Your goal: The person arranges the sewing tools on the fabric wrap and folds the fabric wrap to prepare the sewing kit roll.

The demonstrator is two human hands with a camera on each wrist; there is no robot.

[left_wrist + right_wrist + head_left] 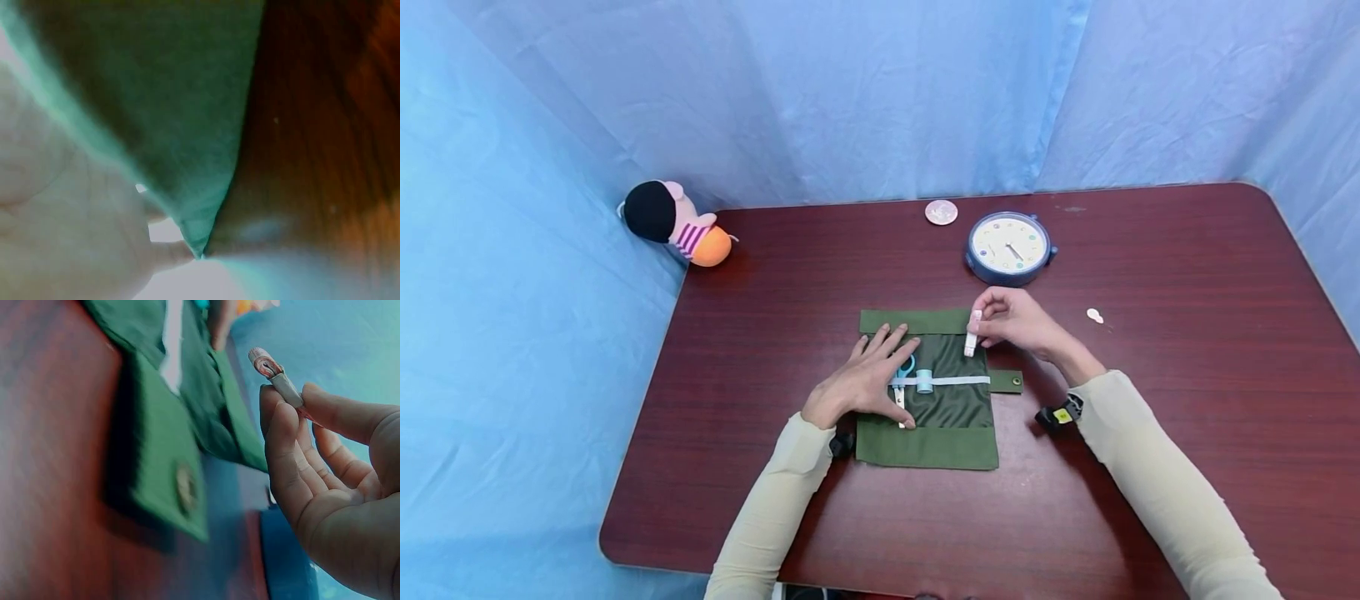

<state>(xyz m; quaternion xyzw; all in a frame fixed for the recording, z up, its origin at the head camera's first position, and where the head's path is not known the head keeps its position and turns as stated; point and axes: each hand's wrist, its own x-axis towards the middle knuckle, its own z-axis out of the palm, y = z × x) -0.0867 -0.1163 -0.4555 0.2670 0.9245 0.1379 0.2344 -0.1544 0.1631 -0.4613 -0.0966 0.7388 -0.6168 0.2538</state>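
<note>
A green fabric roll-up pouch [925,450] lies unfolded on the table. My left hand [867,379] rests on its left side with fingers spread. Under that hand, partly hidden, are scissors [900,402] with blue handles. A white elastic strap [962,380] crosses the pouch's middle and passes over a light blue spool-like roll [924,382]. Above the pouch's upper right part, my right hand [1015,321] pinches a small white folded strip [972,335] between thumb and fingers. In the right wrist view, this strip [284,387] shows a coiled, pinkish end.
Beyond the pouch stands a blue round clock [1009,247], with a pinkish disc [941,212] to its left. Small white pieces [1094,316] lie at right. A plush toy [679,223] sits at the far left corner. The pouch's snap tab [1006,382] sticks out rightward.
</note>
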